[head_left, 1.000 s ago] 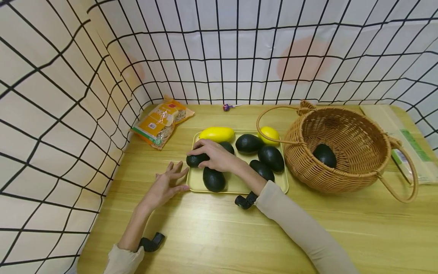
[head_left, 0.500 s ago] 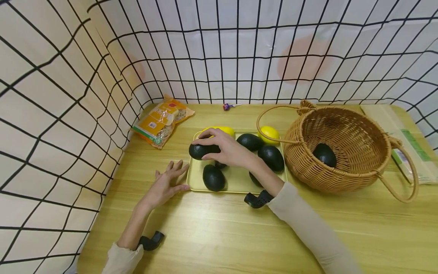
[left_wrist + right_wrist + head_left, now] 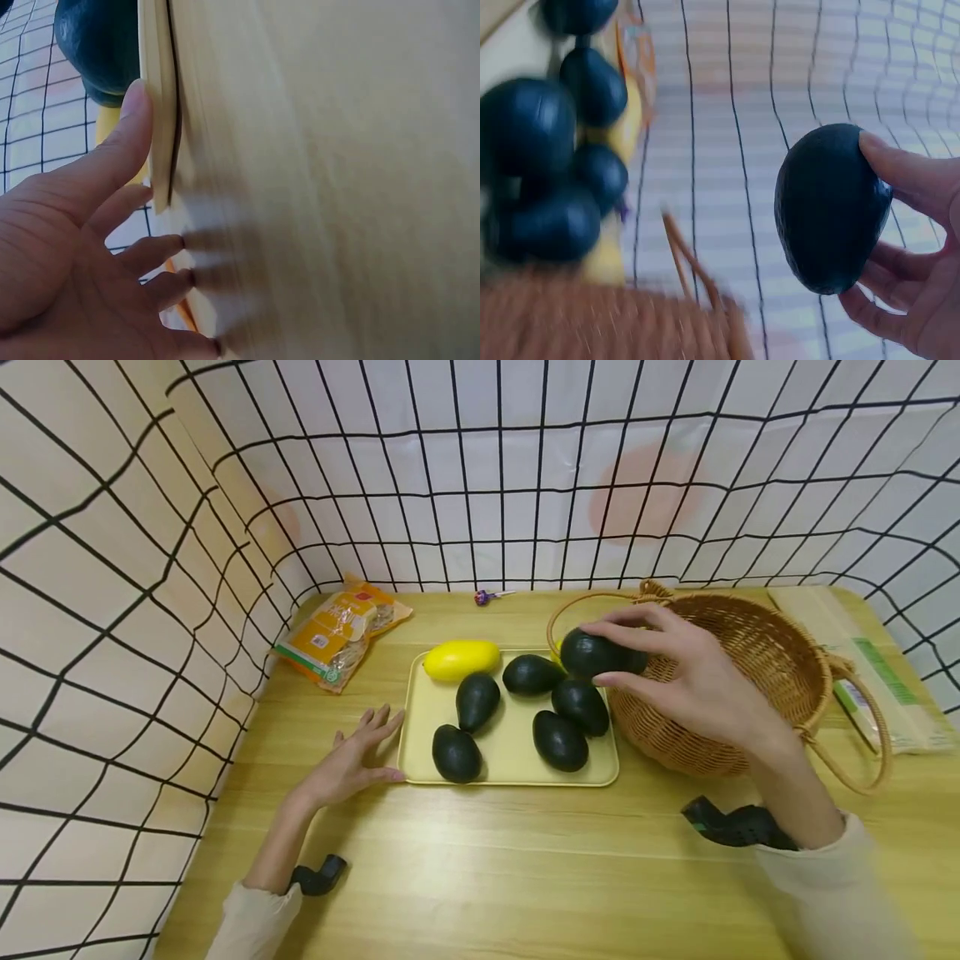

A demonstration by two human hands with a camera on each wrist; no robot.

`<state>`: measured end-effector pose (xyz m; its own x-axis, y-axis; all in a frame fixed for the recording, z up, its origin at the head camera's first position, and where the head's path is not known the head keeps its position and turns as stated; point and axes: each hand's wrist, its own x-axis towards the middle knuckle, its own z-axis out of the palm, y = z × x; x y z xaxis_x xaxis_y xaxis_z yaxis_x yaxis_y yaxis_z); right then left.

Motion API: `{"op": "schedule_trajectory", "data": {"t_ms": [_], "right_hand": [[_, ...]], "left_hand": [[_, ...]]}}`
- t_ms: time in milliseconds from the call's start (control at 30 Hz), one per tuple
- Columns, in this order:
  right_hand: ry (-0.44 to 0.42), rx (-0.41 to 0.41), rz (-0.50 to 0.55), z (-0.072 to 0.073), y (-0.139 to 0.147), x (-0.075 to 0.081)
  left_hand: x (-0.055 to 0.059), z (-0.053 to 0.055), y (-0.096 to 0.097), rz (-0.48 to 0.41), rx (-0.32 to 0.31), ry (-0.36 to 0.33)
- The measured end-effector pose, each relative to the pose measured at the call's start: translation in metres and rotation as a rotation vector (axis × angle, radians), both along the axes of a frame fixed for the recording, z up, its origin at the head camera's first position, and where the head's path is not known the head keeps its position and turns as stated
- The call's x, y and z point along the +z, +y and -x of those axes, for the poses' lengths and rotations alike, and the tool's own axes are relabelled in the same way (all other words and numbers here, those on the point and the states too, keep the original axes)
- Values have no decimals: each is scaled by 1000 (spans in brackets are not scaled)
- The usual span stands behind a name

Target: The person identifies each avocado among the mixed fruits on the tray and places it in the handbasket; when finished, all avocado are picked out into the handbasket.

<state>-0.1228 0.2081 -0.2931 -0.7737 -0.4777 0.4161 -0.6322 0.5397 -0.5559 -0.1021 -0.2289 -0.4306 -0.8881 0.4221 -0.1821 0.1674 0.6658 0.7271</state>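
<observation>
Avocado (image 3: 588,653), pinched by our right hand (image 3: 697,687), has swung from ten o'clock over the tray (image 3: 506,720) to two, near the basket (image 3: 663,743); we judge it mid-transfer. Our left hand (image 3: 348,768), fingers spread, touches the tray at eight o'clock.

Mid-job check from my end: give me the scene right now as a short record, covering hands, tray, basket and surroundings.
right hand: grips a dark avocado, held up off the tray
left hand: thumb touching the tray's left edge, fingers spread
tray: holds five avocados, a long yellow fruit and another yellow fruit, mostly hidden
basket: right of the tray; inside partly hidden by the right hand
table's back edge: lollipop
back left: orange snack bag
far right: flat pack by the basket
</observation>
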Motion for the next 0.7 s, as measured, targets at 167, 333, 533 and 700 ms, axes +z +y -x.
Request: {"op": "schedule_trajectory", "data": {"t_ms": [167, 333, 533, 700], "right_hand": [[60, -181, -2, -11, 52, 5], [80, -314, -10, -11, 93, -8], [-1, -412, -35, -9, 114, -33], [-127, -443, -28, -8, 119, -43]], "left_hand": [[3, -2, -4, 5, 3, -25], [4, -1, -4, 9, -3, -51], [3, 1, -2, 4, -17, -53], [3, 2, 1, -2, -26, -51]]}}
